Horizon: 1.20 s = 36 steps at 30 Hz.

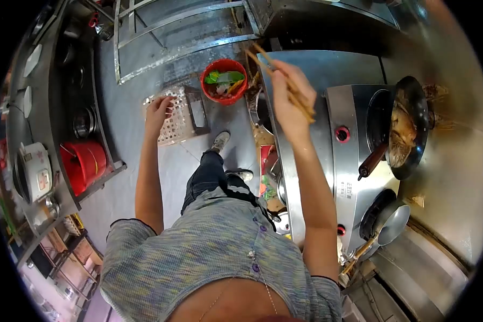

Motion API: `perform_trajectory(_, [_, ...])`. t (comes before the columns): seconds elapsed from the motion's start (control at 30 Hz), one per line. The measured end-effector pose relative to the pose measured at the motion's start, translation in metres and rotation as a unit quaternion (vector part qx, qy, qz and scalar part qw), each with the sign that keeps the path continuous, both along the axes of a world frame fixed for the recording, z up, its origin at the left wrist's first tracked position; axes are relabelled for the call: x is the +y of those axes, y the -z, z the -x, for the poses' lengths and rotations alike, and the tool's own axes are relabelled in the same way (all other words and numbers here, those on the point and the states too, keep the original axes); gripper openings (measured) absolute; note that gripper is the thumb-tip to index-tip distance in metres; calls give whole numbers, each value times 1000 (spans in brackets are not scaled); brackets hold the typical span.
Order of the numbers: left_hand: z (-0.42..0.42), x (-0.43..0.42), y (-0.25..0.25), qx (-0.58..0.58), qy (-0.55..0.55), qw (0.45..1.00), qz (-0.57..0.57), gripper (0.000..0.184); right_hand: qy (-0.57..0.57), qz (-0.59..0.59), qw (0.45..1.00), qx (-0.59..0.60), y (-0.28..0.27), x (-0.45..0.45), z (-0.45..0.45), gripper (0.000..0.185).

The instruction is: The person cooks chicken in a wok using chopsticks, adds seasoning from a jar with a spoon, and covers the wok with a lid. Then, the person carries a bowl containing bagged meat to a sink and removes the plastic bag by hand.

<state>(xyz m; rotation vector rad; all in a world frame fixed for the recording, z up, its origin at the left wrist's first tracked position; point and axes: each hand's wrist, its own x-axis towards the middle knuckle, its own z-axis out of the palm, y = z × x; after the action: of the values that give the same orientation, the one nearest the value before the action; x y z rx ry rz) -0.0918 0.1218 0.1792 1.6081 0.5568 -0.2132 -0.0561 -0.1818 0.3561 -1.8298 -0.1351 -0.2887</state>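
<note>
In the head view, my right hand [294, 102] is closed around a pair of wooden chopsticks [265, 60], whose far ends stick out up and to the left. It is above the steel counter, left of the gas stove [349, 115]. On the stove's far burner sits a dark wok [425, 145] with a brown wooden handle. A browned whole fish, or something like it [403, 127], lies in that wok. My left hand [160, 110] hangs over a white perforated plastic crate [180, 121], its fingers loosely bent and apart, with nothing visible in them.
A red bin [224, 100] with green and yellow scraps stands on the floor ahead. A second wok [393, 222] rests on the near burner. Along the left, a metal shelf [51, 107] holds a rice cooker [36, 170] and a red bucket [84, 165]. A metal frame [182, 53] stands ahead.
</note>
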Motion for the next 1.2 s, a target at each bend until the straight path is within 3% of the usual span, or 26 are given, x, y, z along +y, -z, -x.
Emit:
perform_trajectory(0.03, [-3, 9, 4, 4, -3, 1000, -10, 21, 15, 40, 998, -41, -4, -2, -2, 19])
perform_trajectory(0.13, [-25, 16, 11, 12, 11, 1000, -7, 19, 85, 14, 992, -87, 3, 6, -9, 11])
perform_trajectory(0.17, [-30, 14, 14, 14, 26, 1000, -6, 19, 22, -15, 998, -54, 10, 12, -7, 11])
perform_trajectory(0.2, [-37, 13, 24, 8, 36, 999, 30, 20, -23, -47, 999, -7, 53, 3, -7, 10])
perform_trajectory(0.23, [-44, 7, 26, 8, 56, 998, 37, 22, 18, -46, 998, -26, 61, -1, -3, 11])
perform_trajectory(0.27, [-47, -5, 19, 24, 52, 998, 10, 23, 73, 26, 995, -59, 40, -11, 2, 12])
perform_trajectory(0.33, [-57, -21, 21, 14, 113, 993, -5, 22, 137, 29, 983, -117, 1, -41, 18, 13])
perform_trajectory(0.4, [-65, -38, 23, 21, 157, 987, 6, 23, 274, 179, 943, -68, -56, -80, 50, 13])
perform_trajectory(0.43, [-69, -47, 24, 27, 166, 986, -6, 24, 301, 177, 930, -114, -70, -118, 61, 13])
perform_trajectory(0.47, [-72, -55, 23, 34, 171, 984, -19, 24, 331, 64, 941, -35, -84, -155, 79, 14])
perform_trajectory(0.53, [-76, -65, 14, 28, 207, 978, 6, 25, 397, 31, 913, -92, -108, -217, 114, 16])
perform_trajectory(0.6, [-81, -68, 25, 12, 219, 974, 57, 24, 494, 78, 864, -60, -85, -311, 144, 24])
perform_trajectory(0.67, [-82, -83, 15, 16, 224, 974, 11, 24, 536, 92, 838, 33, -48, -378, 160, 18])
perform_trajectory(0.8, [-83, -91, 17, -14, 250, 968, 5, 25, 512, 90, 851, 72, 1, -419, 136, 19])
perform_trajectory(0.83, [-80, -92, 13, -23, 254, 967, 3, 26, 509, 164, 844, 37, 12, -424, 129, 18])
perform_trajectory(0.93, [-67, -93, 3, -32, 246, 965, -87, 27, 589, 258, 760, 90, 10, -431, 128, 17])
perform_trajectory(1.07, [-52, -81, 4, -5, 248, 965, -82, 26, 512, 130, 849, -7, 9, -420, 131, 15])
perform_trajectory(1.1, [-50, -79, 5, -2, 255, 964, -79, 24, 521, 125, 844, 19, 11, -433, 138, 14])
perform_trajectory(1.2, [-51, -85, 12, -4, 252, 964, -82, 22, 501, -48, 864, 16, -31, -418, 161, 17])
